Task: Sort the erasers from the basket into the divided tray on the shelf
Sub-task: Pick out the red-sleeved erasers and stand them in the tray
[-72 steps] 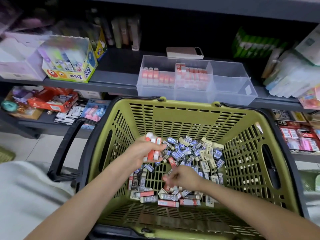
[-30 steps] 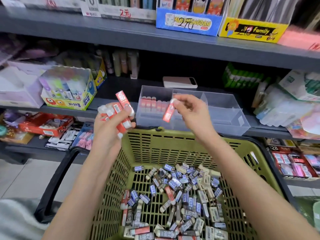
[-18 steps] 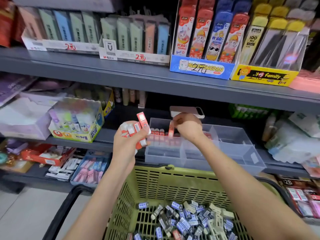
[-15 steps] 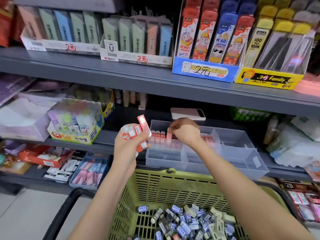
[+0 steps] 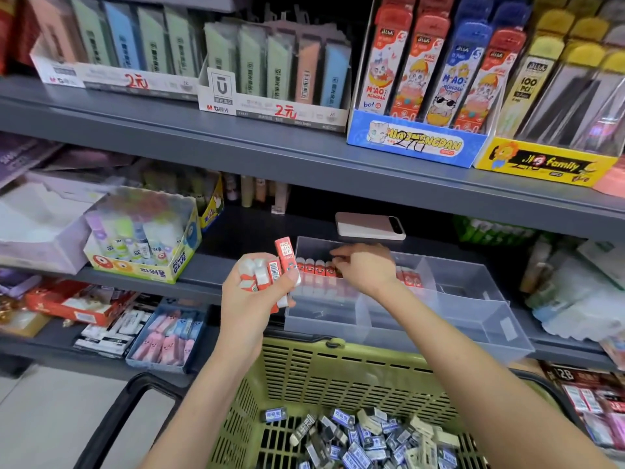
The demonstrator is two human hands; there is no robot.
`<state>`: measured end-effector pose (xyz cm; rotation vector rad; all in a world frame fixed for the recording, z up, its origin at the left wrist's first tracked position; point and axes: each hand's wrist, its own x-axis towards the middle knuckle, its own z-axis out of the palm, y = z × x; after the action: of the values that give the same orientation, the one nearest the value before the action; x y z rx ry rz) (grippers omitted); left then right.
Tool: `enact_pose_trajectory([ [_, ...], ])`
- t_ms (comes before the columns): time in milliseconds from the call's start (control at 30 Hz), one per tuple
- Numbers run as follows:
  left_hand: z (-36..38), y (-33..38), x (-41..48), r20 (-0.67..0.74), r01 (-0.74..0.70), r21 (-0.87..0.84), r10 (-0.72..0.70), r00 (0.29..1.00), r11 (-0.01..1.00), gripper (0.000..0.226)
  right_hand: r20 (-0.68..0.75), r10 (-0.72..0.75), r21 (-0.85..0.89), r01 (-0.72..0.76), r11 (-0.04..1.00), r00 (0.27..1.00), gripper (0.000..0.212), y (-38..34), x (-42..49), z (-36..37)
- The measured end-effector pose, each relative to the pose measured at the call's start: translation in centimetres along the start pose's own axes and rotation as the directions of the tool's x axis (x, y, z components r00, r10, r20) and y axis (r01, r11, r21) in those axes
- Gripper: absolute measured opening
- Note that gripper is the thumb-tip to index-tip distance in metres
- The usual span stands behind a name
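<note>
Clear divided tray on the shelf — red erasers stand in a row in its left compartment. Below the tray, a green basket holds loose blue-and-white erasers.

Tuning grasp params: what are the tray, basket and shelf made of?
Tray: clear, faintly frosted rigid plastic by the look; erasers show through its wall. Basket: olive moulded plastic, matt, with slotted walls. Shelf: smooth grey, probably painted metal, but the look leaves it open.
</note>
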<state>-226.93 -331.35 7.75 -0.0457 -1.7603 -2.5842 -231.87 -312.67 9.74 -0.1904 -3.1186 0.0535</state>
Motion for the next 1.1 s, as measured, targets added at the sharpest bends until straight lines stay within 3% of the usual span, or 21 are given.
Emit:
enact_pose_trajectory([
  [33,0.0,0.0,-0.1,0.012,-0.012,0.009,0.011,1.000,1.000,0.021,-0.139,-0.015,-0.015,0.013,1.000,0.990,0.030,-0.1,-0.7,-0.4],
  [67,0.1,0.1,-0.2,0.029,-0.020,0.023,0.020,0.999,1.000,0.022,-0.267,-0.029,0.083,0.053,0.995,0.963,0.029,-0.4,-1.4,-0.9],
  [100,0.1,0.1,-0.2,0.050,-0.028,0.040,0.026,0.998,0.999,0.022,-0.317,-0.018,0.292,0.115,0.949,0.948,0.027,-0.7,-2.2,-1.6],
  [167,0.2,0.1,-0.3,0.093,-0.040,0.071,0.034,0.995,0.997,0.024,-0.160,-0.076,0.736,0.170,0.655,0.984,0.022,-1.8,-3.9,-3.3],
  [200,0.2,0.2,-0.3,0.113,-0.048,0.079,0.039,0.993,0.996,0.024,-0.053,-0.167,0.817,0.139,0.560,0.985,0.020,-2.4,-4.8,-4.0],
  [300,0.3,0.3,-0.5,0.144,-0.077,0.079,0.065,0.987,0.994,0.025,0.065,-0.233,0.832,0.077,0.550,0.970,0.021,-3.6,-6.5,-3.9],
  [433,0.3,0.0,-0.5,0.099,-0.083,0.091,0.074,0.992,0.992,0.026,0.051,-0.079,0.955,-0.026,0.294,0.996,0.015,-2.4,-6.0,-4.2],
  [467,0.2,-0.1,-0.4,0.077,-0.075,0.086,0.068,0.995,0.993,0.026,0.060,-0.048,0.950,-0.043,0.310,0.997,0.014,-1.4,-5.5,-4.3],
  [567,0.0,-0.1,-0.1,0.011,-0.017,0.020,0.017,1.000,1.000,0.019,0.005,0.018,0.771,-0.015,0.636,1.000,0.018,2.1,-3.6,-4.3],
  [600,0.0,0.0,0.1,-0.008,0.002,-0.006,-0.002,1.000,1.000,0.019,-0.004,0.032,0.716,-0.019,0.698,0.999,0.018,2.9,-3.2,-4.3],
  [800,0.0,-0.4,0.4,-0.049,0.042,-0.034,-0.044,0.998,0.999,0.029,0.012,0.040,0.687,-0.037,0.726,0.999,0.023,3.8,-1.6,-4.2],
  [1000,0.0,-0.5,0.4,-0.048,0.057,-0.027,-0.059,0.997,0.998,0.033,0.097,-0.139,0.377,0.093,0.922,0.985,0.016,2.4,-0.1,-3.5],
  [1100,-0.1,-0.5,0.6,-0.058,0.058,-0.030,-0.060,0.997,0.998,0.035,0.129,-0.112,0.428,0.046,0.903,0.985,0.027,2.0,0.3,-2.9],
])
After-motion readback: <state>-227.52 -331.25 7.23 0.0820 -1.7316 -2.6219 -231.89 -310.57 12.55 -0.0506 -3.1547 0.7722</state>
